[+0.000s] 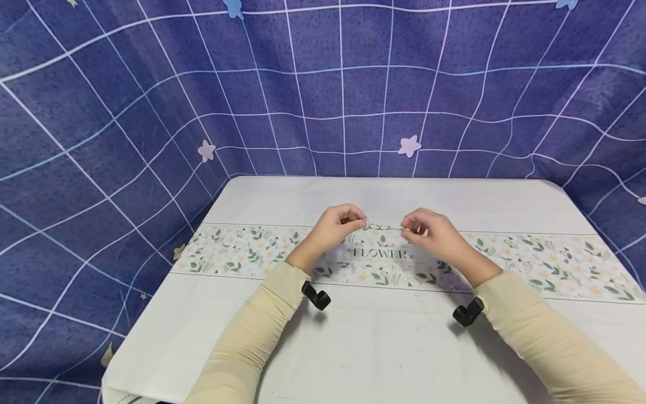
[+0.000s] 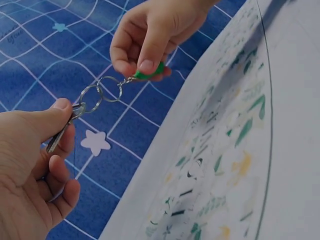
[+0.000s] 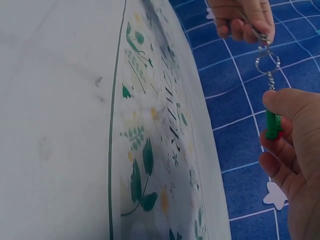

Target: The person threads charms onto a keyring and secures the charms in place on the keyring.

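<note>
My left hand (image 1: 337,225) is raised over the table and pinches a slim silver metal key (image 2: 61,131) between thumb and fingers. Its lower end is partly covered by the fingers. Through the key runs a metal ring (image 2: 83,102), linked to a second split ring (image 2: 120,93). From that second ring a short chain (image 3: 271,80) leads to a small green charm (image 3: 273,122) with a bit of red. The right hand (image 1: 435,229) grips this charm between thumb and fingers. Rings and chain stretch in a line between both hands.
A white cloth covers the table (image 1: 383,336), crossed by a floral band (image 1: 242,249) printed with the word FLOWER. A blue curtain (image 1: 313,90) with white grid lines and stars hangs behind and at the sides. Black wrist cameras (image 1: 315,295) sit on both sleeves.
</note>
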Action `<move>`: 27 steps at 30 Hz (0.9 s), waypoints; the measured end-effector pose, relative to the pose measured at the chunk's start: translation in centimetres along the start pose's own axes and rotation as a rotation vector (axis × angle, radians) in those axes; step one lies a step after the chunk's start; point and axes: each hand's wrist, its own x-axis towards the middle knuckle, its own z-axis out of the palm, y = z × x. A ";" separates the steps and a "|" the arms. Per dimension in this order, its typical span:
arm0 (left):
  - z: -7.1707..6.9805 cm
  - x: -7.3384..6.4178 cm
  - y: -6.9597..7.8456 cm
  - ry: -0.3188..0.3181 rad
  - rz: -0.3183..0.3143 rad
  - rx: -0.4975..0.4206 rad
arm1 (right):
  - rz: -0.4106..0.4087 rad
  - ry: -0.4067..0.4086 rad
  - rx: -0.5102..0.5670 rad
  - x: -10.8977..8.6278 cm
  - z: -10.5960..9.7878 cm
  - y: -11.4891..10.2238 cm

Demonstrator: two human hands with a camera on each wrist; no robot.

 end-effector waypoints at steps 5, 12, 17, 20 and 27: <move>0.2 -0.2 -0.5 -0.054 -0.028 0.012 | -0.032 0.004 -0.015 -0.5 0.2 0.7; 0.7 -0.6 -1.8 -0.118 -0.069 0.034 | -0.007 -0.025 0.015 -1.4 1.1 1.6; 1.1 -0.9 -3.0 -0.138 -0.079 0.070 | 0.026 -0.049 0.045 -1.9 1.9 2.4; 1.4 -1.1 -3.8 -0.146 -0.081 0.100 | 0.057 -0.067 0.067 -2.1 2.4 2.8; 2.0 -1.3 -4.4 -0.139 -0.093 0.127 | 0.136 -0.114 0.111 -2.3 2.8 3.3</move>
